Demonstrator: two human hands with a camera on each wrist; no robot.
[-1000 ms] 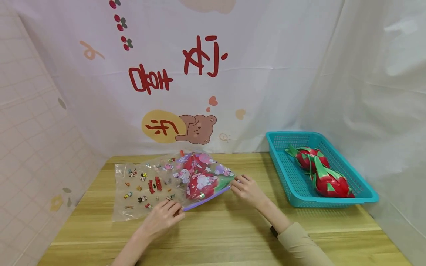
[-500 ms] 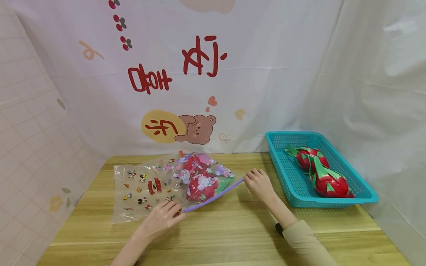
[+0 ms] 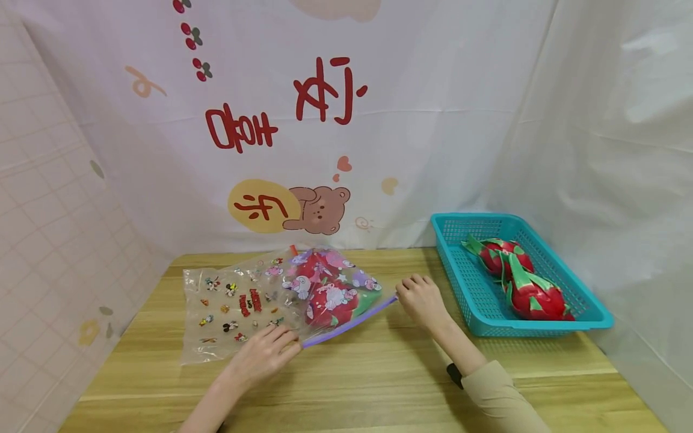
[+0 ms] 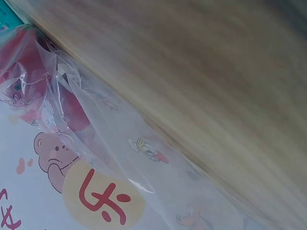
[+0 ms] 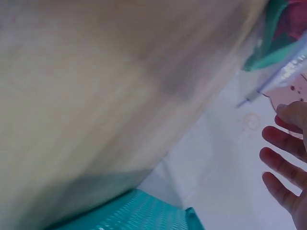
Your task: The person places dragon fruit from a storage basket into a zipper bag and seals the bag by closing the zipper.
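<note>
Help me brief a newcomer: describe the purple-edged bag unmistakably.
On the wooden table, find the turquoise basket. Left of it lies a clear printed bag. Unlike the flat bag further left, it has a purple strip and shows red fruit.

Pretty much a small curtained-off booth, so a home, shop or studio can't be told for sure. The back is covered by a pale cloth backdrop with cutesy stuff printed on it: a brown bear mid-frame, cherries at upper left, big red characters turned on their side. Down the left edge a grid-patterned sheet is seen, and the right edge is closed off by plain wrinkled white cloth. In the lower half, a wood-grain surface is fitted between them. Whatever room lies behind is hidden by the cloth.
</note>
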